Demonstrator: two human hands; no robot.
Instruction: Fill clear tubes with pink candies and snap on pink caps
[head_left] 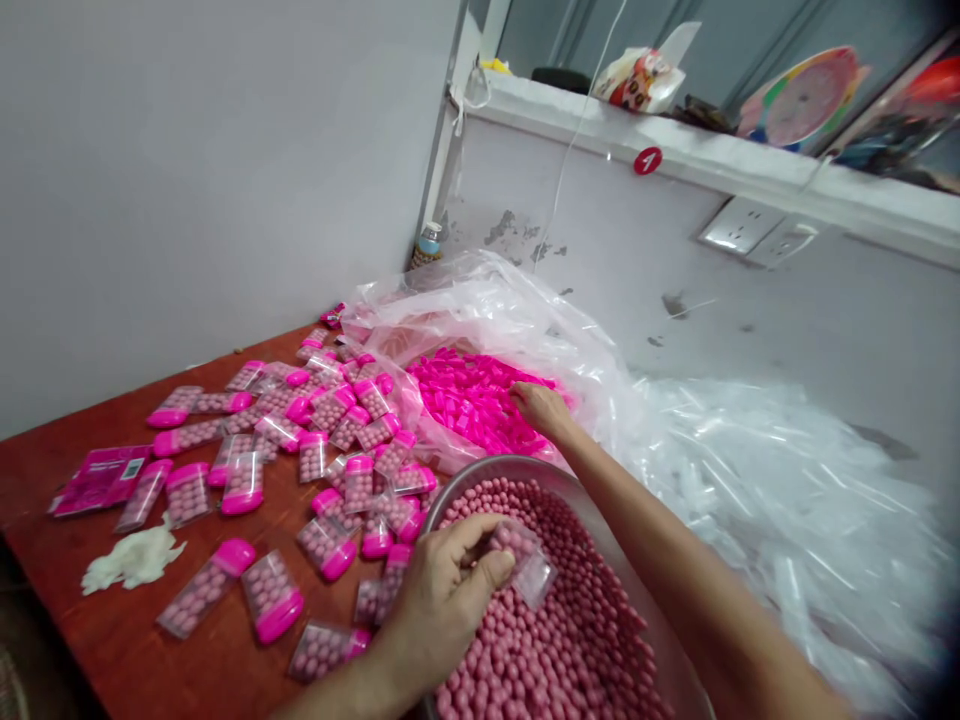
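Note:
Pinched between thumb and fingers, a small clear plastic box with pink balls inside is in my left hand. It is tilted above a metal bowl full of pink balls, and no cap shows on it. My right hand reaches over the bowl to the bright pink plastic caps in an open clear bag. Its fingers are bent together at the pile's right side; what they hold, if anything, is hidden.
Many filled boxes with pink caps lie scattered over the red-brown table. A pink packet and a crumpled white piece lie at left. Clear plastic containers are heaped at right, below a cluttered ledge.

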